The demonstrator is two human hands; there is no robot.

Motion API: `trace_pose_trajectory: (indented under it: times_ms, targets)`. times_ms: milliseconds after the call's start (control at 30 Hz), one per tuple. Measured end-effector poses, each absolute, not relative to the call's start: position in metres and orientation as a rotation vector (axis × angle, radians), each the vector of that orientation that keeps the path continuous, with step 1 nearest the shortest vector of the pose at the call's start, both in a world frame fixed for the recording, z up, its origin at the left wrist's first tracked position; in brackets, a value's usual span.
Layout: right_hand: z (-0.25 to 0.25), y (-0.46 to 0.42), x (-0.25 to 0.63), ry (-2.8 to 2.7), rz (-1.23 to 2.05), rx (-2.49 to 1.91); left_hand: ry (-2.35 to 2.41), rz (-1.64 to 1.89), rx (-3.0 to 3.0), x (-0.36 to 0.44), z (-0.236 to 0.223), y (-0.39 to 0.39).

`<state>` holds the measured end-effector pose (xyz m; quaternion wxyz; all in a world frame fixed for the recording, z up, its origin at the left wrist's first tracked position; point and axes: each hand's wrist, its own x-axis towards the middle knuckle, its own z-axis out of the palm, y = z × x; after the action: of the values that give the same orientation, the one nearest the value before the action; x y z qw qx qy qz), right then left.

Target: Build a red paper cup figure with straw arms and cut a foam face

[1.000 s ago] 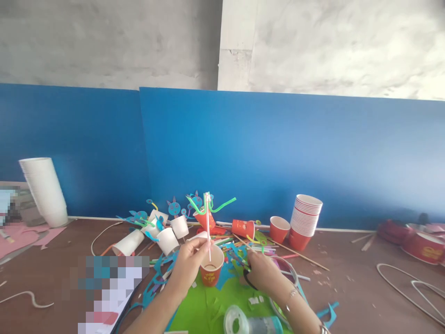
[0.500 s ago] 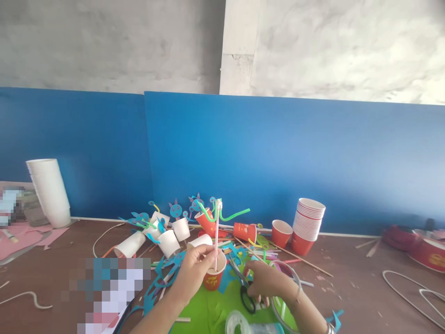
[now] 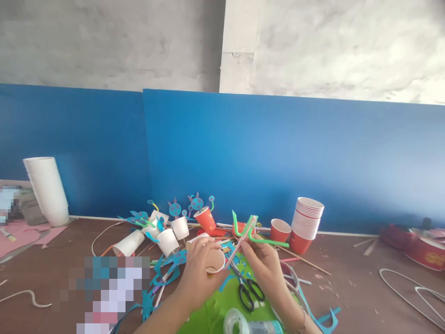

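Note:
My left hand (image 3: 198,276) is closed round a red paper cup (image 3: 216,260), its fingers at the rim and its thumb across the front. Between the fingertips of my right hand (image 3: 266,264) is a pink-and-white straw (image 3: 237,250), tilted with its top to the right. Bent green straws (image 3: 271,242) spread from the upper part of it. The straw's lower end is outside the cup, by my left thumb. Below my hands, black-handled scissors (image 3: 246,297) lie on green paper (image 3: 208,311).
Paper cups with blue animal faces (image 3: 175,208) crowd the back left. A stack of red-and-white cups (image 3: 306,222) stands at the back right beside a single red cup (image 3: 280,231). A tape dispenser (image 3: 255,324) lies in front. White cups (image 3: 47,190) tower at far left; blue scraps surround my hands.
The straw has come out of the cup and now leans right in my right hand. My right hand has left the scissors, which lie on the paper. My left hand has moved from straw to cup.

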<state>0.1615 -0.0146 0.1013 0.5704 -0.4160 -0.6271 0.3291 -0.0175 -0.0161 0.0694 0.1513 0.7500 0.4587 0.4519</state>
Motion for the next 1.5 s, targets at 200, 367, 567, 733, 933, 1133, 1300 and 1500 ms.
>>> trace_pose_trajectory:
  times_ms: [200, 367, 567, 733, 933, 1133, 1300, 1500]
  targets:
    - [0.099, -0.014, 0.161, -1.521, 0.441, -1.041, 1.782, 0.979, 2.095, -0.012, 0.051, -0.011]
    - [0.097, -0.011, 0.161, -1.877, 0.410, -0.898, 1.541, 1.185, 2.103, -0.004, 0.038, -0.015]
    - [0.094, -0.009, 0.164, -2.017, 0.314, -0.839, 1.343, 1.360, 2.061, -0.004, 0.022, -0.017]
    - [0.097, -0.009, 0.167, -2.047, 0.310, -0.850, 1.354, 1.438, 2.104, -0.004, 0.021, -0.016]
    - [0.097, -0.009, 0.169, -2.084, 0.261, -0.833, 1.377, 1.489, 2.183, -0.008, 0.017, -0.012]
    - [0.096, -0.006, 0.170, -2.074, 0.249, -0.785, 1.348, 1.541, 2.236, -0.009, 0.013, -0.010]
    - [0.094, -0.005, 0.168, -2.070, 0.245, -0.771, 1.357, 1.553, 2.239, -0.011, 0.013, -0.009]
    - [0.092, -0.005, 0.168, -2.077, 0.255, -0.785, 1.327, 1.551, 2.258, -0.011, 0.010, -0.009]
